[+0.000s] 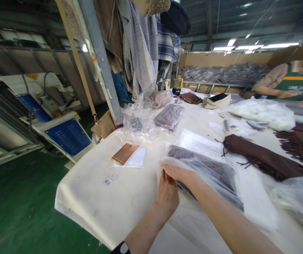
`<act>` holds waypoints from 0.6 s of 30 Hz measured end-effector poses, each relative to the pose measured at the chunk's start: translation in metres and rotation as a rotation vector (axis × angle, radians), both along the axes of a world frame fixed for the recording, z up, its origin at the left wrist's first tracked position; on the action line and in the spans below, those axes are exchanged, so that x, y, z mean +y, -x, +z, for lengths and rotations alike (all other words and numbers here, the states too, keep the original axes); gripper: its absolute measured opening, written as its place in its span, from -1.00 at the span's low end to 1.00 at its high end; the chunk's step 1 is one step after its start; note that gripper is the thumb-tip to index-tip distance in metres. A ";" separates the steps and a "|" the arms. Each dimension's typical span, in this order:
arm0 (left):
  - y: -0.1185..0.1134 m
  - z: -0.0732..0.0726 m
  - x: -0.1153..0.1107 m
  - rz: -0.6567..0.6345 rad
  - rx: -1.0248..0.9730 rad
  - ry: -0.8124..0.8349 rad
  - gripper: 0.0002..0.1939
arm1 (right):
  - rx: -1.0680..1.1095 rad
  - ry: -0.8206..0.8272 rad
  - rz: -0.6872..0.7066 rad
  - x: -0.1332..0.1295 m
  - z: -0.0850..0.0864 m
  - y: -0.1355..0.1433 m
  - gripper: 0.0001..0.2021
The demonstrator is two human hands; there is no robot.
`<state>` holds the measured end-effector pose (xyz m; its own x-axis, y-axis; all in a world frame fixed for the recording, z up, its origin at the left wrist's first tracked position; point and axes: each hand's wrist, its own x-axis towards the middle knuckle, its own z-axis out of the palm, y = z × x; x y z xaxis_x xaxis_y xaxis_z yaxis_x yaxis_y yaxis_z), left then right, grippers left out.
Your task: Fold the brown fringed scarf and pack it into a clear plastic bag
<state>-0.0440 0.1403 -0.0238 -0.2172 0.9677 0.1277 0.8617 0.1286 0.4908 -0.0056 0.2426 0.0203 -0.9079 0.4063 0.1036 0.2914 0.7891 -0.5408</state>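
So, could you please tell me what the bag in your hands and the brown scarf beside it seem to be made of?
The bag looks like thin clear plastic film: glossy, wrinkled, the grey fabric showing through. The brown scarf appears to be soft matte woven cloth, perhaps wool or acrylic, with a twisted fringe.

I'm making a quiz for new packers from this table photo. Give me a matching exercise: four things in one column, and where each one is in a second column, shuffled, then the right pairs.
Things
1. phone
2. brown scarf
3. bagged grey scarf
4. tan bag

Places
A. hanging on a strap at the table's left edge
B. lying unbagged on the right of the table, fringe showing
C. on a white sheet of paper
D. at the fingertips of both hands, left hand and right hand

Pairs: 1-C, 2-B, 3-D, 4-A
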 end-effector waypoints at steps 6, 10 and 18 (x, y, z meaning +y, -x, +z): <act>0.002 0.008 -0.003 -0.004 -0.038 0.022 -0.32 | -0.110 -0.052 0.095 0.005 -0.008 -0.008 -0.59; 0.006 0.017 -0.006 0.021 -0.104 0.019 -0.40 | -0.138 -0.105 0.115 0.011 -0.007 -0.010 -0.55; 0.014 0.022 -0.007 0.258 -0.342 -0.014 -0.53 | -0.101 -0.239 0.085 0.011 -0.014 -0.016 -0.77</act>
<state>-0.0578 0.1334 -0.0022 -0.4836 0.8751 0.0186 0.5893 0.3099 0.7461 0.0106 0.2532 0.0062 -0.9483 0.3029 0.0947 0.2615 0.9149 -0.3074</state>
